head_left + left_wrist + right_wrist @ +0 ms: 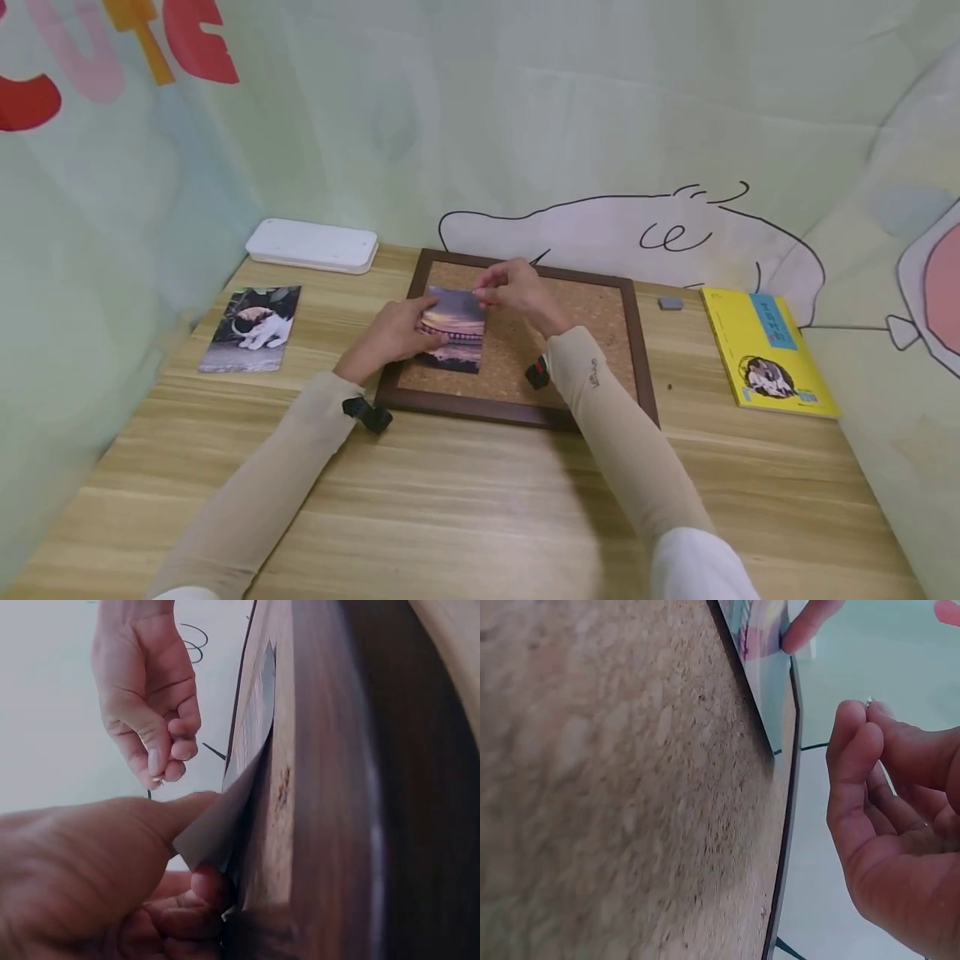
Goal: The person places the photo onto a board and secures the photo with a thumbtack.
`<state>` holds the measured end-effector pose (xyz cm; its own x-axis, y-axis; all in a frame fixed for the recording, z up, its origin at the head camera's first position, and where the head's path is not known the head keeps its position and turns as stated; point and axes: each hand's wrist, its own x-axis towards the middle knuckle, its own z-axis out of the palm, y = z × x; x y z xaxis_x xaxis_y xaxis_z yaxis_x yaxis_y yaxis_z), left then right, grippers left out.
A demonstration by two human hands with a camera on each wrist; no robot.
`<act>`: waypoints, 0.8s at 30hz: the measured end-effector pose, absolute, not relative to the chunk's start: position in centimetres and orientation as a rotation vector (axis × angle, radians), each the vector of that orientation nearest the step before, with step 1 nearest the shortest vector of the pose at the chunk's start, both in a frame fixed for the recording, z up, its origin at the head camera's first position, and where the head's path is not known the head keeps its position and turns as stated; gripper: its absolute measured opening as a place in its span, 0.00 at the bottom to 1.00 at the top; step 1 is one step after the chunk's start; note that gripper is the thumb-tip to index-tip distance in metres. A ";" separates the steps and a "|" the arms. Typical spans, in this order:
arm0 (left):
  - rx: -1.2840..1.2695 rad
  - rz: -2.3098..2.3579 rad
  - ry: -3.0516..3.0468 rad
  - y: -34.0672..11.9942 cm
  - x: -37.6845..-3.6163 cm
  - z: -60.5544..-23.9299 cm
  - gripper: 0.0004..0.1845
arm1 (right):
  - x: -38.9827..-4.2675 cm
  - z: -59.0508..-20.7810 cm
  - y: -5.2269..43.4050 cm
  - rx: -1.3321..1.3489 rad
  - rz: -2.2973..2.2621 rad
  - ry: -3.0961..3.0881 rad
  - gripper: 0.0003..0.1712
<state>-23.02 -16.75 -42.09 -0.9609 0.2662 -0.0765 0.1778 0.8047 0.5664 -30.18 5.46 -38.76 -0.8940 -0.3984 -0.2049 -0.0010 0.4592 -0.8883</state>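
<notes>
- The left hand [390, 332] pins a sunset photo [453, 327] flat on the cork board [585, 312], thumb and fingers pinching its left edge.
- The right hand [517, 287] hovers just over the photo's top right corner, fingertips [855, 724] pinched together on something tiny and metallic, too small to make out.
- On the wooden table [465, 500], a cat photo [251, 327] lies off to the left and a yellow book [765, 350] to the right.
</notes>
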 end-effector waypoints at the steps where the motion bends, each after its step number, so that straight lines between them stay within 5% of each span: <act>1: 0.363 0.861 2.838 -16.8 -23.1 -42.1 0.41 | -30.3 -38.8 5.2 -0.345 -1.402 2.329 0.07; 24: 0.346 0.841 2.806 -16.7 -23.3 -42.2 0.40 | -32.4 -40.4 2.5 -0.518 -1.020 2.423 0.04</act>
<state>-23.31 -16.67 -42.23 -0.9544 0.2754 -0.1156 0.1664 0.8117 0.5598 -32.37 2.51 -40.36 -0.8245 -0.5008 -0.2633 -0.1616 0.6544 -0.7387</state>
